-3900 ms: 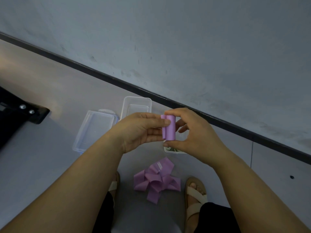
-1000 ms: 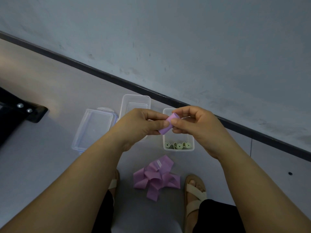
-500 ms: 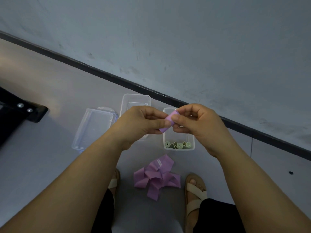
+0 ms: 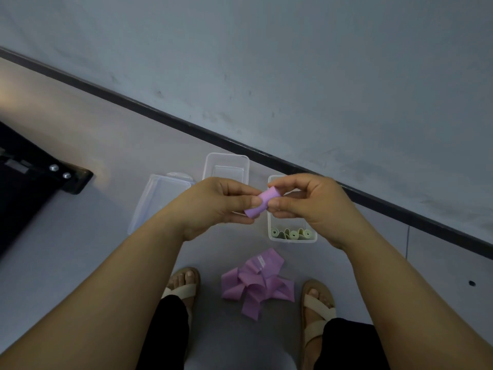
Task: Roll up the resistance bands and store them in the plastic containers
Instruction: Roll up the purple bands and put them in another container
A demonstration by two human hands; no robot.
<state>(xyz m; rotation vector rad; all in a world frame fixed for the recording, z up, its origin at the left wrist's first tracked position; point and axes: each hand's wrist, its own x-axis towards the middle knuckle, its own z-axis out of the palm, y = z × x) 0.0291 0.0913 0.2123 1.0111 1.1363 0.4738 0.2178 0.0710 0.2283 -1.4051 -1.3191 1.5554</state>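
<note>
Two hands held one rolled purple resistance band (image 4: 262, 204): left hand (image 4: 213, 206) and right hand (image 4: 312, 206) each pinched it. Below, loose purple bands (image 4: 256, 285) lay on the grey floor (image 4: 66, 249).

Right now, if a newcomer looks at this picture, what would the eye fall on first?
First, the small purple roll, pinched between the left hand and the right hand in the middle of the view. Next, the loose pile of purple bands, lying on the floor low in the centre. Partly hidden by the right hand, a clear container holds green rolls at its near end.
</note>
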